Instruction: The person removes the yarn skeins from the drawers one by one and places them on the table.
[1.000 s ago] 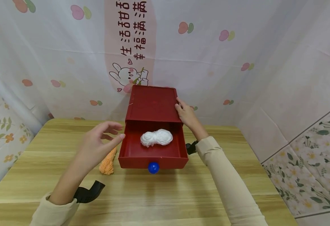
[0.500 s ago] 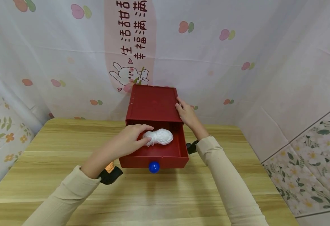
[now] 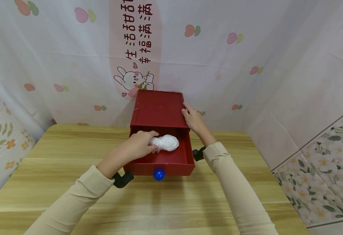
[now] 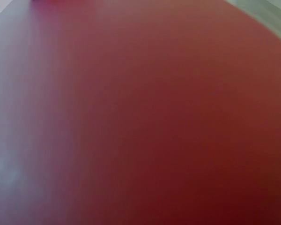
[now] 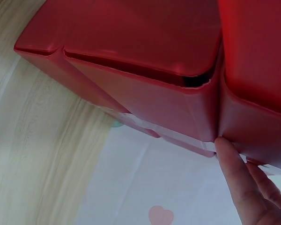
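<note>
In the head view a red drawer box (image 3: 161,109) stands on the table with its drawer (image 3: 171,169) pulled out toward me. A white skein of yarn (image 3: 169,143), narrowed in the middle, lies inside the drawer. My left hand (image 3: 139,144) reaches over the drawer's left wall and grips the skein's left end between thumb and fingers. With its fingers nearly straight, my right hand (image 3: 192,117) rests against the box's upper right edge; in the right wrist view its fingers (image 5: 236,176) touch the red casing. A blurred red surface (image 4: 154,117) fills most of the left wrist view.
A blue ball knob (image 3: 159,174) sticks out from the drawer front. The wooden table (image 3: 171,205) extends around the box. Behind it hangs a printed white curtain (image 3: 212,65), and a floral-patterned panel (image 3: 321,176) borders the right side.
My left hand has moved right from beside the drawer into it and taken hold of the white skein's left end. The orange yarn left of the box is now hidden. My right hand stays put.
</note>
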The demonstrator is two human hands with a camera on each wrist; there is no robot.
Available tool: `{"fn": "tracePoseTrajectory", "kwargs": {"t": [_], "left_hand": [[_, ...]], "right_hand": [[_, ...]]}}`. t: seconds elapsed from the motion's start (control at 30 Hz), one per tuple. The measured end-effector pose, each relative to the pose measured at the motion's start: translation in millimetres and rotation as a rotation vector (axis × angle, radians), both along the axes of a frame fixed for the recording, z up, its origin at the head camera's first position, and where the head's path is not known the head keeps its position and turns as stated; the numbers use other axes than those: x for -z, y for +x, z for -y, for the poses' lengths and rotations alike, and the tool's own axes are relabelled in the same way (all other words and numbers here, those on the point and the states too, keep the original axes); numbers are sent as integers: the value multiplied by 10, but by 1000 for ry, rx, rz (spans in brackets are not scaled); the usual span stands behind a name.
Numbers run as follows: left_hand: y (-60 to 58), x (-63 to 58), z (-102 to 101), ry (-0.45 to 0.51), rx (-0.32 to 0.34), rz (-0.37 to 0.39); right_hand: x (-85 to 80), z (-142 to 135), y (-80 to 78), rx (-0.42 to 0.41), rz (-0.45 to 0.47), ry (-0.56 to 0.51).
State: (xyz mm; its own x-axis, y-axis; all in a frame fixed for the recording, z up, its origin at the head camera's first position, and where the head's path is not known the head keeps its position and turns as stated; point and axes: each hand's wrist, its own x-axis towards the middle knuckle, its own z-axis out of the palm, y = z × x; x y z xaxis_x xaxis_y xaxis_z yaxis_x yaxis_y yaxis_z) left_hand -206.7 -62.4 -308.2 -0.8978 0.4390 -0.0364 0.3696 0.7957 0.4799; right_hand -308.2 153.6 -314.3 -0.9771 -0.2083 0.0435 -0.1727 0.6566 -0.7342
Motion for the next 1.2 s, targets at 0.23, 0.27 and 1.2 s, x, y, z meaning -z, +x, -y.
{"fn": "tracePoseTrajectory", "kwargs": {"t": [0.23,0.27,1.2], "left_hand": [[-9,33,27,48,-16,-40],[-8,35,32,59,-20,-48],[532,-125,836,520,-267,-360]], "right_hand": [[4,19,-6,-4,-1,-10],[2,22,-6,-3,-1,-14],[-4,10,13,9,-2,14]]}}
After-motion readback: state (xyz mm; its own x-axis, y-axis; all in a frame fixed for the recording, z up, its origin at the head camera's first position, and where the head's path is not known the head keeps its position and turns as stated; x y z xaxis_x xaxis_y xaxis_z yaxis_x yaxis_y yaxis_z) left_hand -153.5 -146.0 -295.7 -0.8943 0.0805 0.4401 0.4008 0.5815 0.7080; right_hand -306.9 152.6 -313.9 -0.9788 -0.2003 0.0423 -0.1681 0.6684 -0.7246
